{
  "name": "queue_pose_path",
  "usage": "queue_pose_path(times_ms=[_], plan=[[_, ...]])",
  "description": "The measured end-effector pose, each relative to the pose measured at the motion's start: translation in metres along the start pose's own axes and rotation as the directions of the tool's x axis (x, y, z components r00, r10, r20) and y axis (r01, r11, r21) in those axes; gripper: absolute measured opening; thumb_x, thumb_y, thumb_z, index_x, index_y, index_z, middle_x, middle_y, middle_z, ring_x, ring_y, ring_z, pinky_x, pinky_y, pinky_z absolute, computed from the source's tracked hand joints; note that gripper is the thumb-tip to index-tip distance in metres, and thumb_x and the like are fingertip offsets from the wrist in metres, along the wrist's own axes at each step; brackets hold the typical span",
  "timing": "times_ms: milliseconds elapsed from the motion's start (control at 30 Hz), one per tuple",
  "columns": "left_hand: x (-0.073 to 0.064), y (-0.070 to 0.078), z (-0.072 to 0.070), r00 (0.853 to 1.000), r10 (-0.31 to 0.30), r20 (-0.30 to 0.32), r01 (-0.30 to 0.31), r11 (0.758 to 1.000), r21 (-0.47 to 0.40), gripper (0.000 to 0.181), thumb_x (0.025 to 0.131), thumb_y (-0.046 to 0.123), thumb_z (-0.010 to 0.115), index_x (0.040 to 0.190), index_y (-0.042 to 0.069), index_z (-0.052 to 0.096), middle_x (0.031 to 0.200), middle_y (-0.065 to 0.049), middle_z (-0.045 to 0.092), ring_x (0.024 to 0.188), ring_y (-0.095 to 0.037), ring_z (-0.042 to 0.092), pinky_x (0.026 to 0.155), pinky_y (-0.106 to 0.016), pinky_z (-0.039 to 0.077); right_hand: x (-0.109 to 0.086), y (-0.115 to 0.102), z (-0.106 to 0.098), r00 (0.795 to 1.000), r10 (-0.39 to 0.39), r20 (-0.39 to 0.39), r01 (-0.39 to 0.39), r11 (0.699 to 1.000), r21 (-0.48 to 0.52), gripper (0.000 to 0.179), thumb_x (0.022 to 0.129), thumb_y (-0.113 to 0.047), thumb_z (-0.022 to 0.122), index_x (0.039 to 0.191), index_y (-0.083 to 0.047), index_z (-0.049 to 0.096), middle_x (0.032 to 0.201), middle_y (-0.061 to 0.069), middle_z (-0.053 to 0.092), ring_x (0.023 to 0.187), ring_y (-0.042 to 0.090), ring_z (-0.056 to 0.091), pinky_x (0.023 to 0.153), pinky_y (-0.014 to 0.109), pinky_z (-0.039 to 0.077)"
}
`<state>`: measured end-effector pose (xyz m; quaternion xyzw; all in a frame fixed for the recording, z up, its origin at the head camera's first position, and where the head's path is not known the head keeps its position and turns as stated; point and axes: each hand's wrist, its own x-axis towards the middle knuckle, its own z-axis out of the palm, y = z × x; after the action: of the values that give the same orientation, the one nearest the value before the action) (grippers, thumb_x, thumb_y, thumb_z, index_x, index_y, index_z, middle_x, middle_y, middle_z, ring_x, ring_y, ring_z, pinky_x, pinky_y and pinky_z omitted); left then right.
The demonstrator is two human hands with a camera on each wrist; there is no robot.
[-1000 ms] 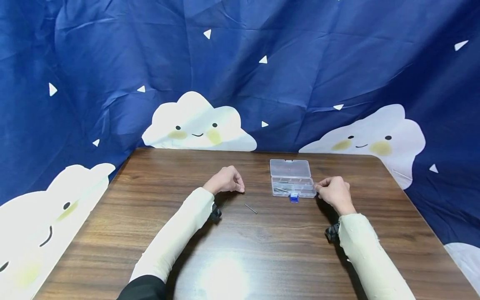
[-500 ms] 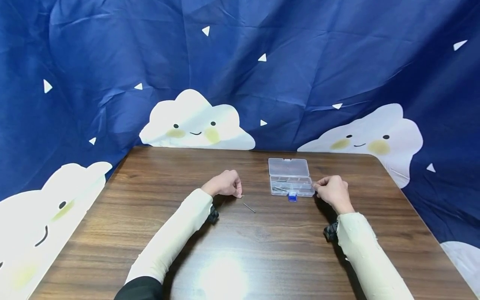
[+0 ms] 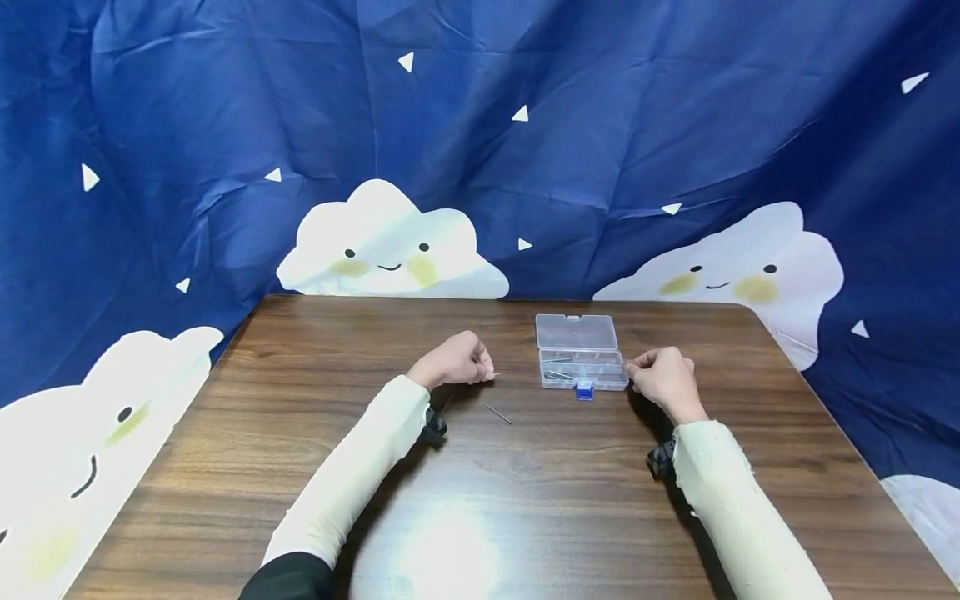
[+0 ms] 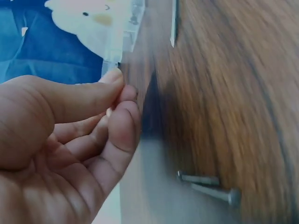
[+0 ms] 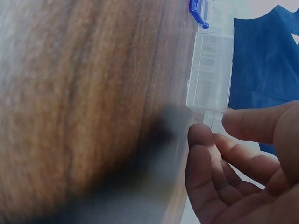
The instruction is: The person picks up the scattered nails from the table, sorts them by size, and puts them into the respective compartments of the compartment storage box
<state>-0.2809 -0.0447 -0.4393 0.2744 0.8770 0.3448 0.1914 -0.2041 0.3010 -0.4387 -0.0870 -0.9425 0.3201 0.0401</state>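
My left hand (image 3: pixel 461 360) is over the table left of the box, thumb and fingertips pinching a thin nail (image 3: pixel 497 375) that is mostly hidden, its end poking out to the right. A clear plastic organizer box (image 3: pixel 583 387) lies with its lid (image 3: pixel 576 332) folded back and several nails inside. At the box's right end my right hand (image 3: pixel 666 382) grips the edge between thumb and fingers; the right wrist view shows them at the box's end wall (image 5: pixel 210 77). One loose nail (image 3: pixel 499 414) lies on the wood, its pointed end (image 4: pixel 173 35) visible in the left wrist view.
Two more nails, a shorter one (image 4: pixel 200 179) and one with a broad flat head (image 4: pixel 217 192), lie near my left hand in the left wrist view. The box's blue latch (image 3: pixel 584 392) hangs at its front. A blue cloth (image 3: pixel 562 150) hangs behind the wooden table (image 3: pixel 570 500).
My left hand dipped toward the table, then rose and shifted slightly right, with the nail's tip now showing past its fingers. The right hand has stayed at the box's end.
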Motion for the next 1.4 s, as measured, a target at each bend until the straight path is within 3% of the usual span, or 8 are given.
queue_pose_path(times_ms=[67,167,300,500,700,900,1167,1400], plan=[[0.003,-0.001,0.002,1.000,-0.006,-0.008,0.005,0.989,-0.149,0.014,0.085,-0.011,0.064,0.080,0.000,0.072,0.077,-0.013,0.072,0.060,-0.013,0.059,0.061,-0.027,0.052,0.000,0.000,0.000,1.000,-0.001,0.000,0.001,1.000,0.000,0.023,0.094,-0.021,0.067,0.090,0.000,0.077,0.061,-0.003,0.068,0.083,0.030,0.063,0.081,0.043,0.044],[0.007,0.002,0.003,1.000,-0.019,-0.024,0.011,0.949,-0.314,0.011,0.086,-0.012,0.066,0.081,-0.004,0.071,0.083,-0.020,0.073,0.061,-0.014,0.061,0.064,-0.031,0.056,-0.001,0.001,0.000,1.000,-0.003,-0.004,0.003,1.000,-0.002,0.023,0.094,-0.021,0.066,0.089,0.000,0.077,0.061,-0.002,0.068,0.083,0.030,0.063,0.080,0.043,0.044],[0.011,0.009,0.005,0.999,-0.028,-0.041,0.009,0.917,-0.398,0.004,0.087,-0.007,0.073,0.083,-0.006,0.071,0.083,-0.022,0.073,0.063,-0.015,0.063,0.067,-0.033,0.058,-0.001,0.001,0.000,1.000,-0.002,-0.004,0.002,1.000,-0.002,0.024,0.094,-0.022,0.066,0.090,0.000,0.077,0.063,-0.001,0.069,0.086,0.031,0.062,0.081,0.043,0.044],[0.016,0.019,0.009,0.998,-0.042,-0.041,0.020,0.894,-0.447,0.004,0.088,-0.008,0.072,0.090,-0.011,0.071,0.085,-0.022,0.073,0.064,-0.014,0.062,0.065,-0.028,0.056,-0.002,0.001,-0.001,1.000,0.003,-0.009,-0.003,1.000,0.002,0.025,0.094,-0.022,0.067,0.090,0.000,0.077,0.063,0.000,0.069,0.092,0.036,0.061,0.084,0.047,0.044],[0.023,0.028,0.014,0.998,-0.043,-0.050,0.014,0.880,-0.474,0.004,0.089,-0.009,0.070,0.086,-0.008,0.073,0.091,-0.026,0.072,0.063,-0.014,0.062,0.063,-0.026,0.056,-0.001,0.002,-0.001,1.000,0.003,-0.016,-0.003,1.000,0.002,0.024,0.094,-0.022,0.067,0.090,0.000,0.077,0.062,-0.002,0.068,0.094,0.038,0.061,0.083,0.047,0.044],[0.031,0.038,0.021,0.998,-0.049,-0.048,0.017,0.849,-0.528,0.005,0.090,-0.010,0.069,0.090,-0.014,0.072,0.095,-0.030,0.070,0.061,-0.013,0.061,0.062,-0.025,0.056,0.000,0.003,0.001,1.000,0.008,-0.018,-0.008,1.000,0.002,0.023,0.093,-0.022,0.068,0.089,-0.002,0.078,0.062,-0.004,0.068,0.094,0.037,0.061,0.081,0.045,0.045],[0.043,0.051,0.031,0.997,-0.066,-0.044,0.027,0.806,-0.592,0.007,0.089,-0.013,0.068,0.094,-0.018,0.070,0.077,-0.017,0.070,0.059,-0.013,0.060,0.059,-0.024,0.055,0.000,0.003,0.001,1.000,-0.008,-0.030,0.008,1.000,0.004,0.024,0.094,-0.023,0.067,0.089,-0.002,0.078,0.061,-0.004,0.068,0.083,0.031,0.064,0.072,0.038,0.044],[0.048,0.061,0.038,0.996,-0.065,-0.056,0.024,0.838,-0.545,0.004,0.088,-0.012,0.069,0.090,-0.015,0.072,0.080,-0.021,0.072,0.058,-0.014,0.061,0.066,-0.033,0.059,0.000,0.003,0.003,1.000,-0.003,-0.025,0.003,1.000,0.001,0.023,0.094,-0.022,0.067,0.090,-0.002,0.078,0.062,-0.003,0.069,0.086,0.032,0.065,0.077,0.041,0.045]])
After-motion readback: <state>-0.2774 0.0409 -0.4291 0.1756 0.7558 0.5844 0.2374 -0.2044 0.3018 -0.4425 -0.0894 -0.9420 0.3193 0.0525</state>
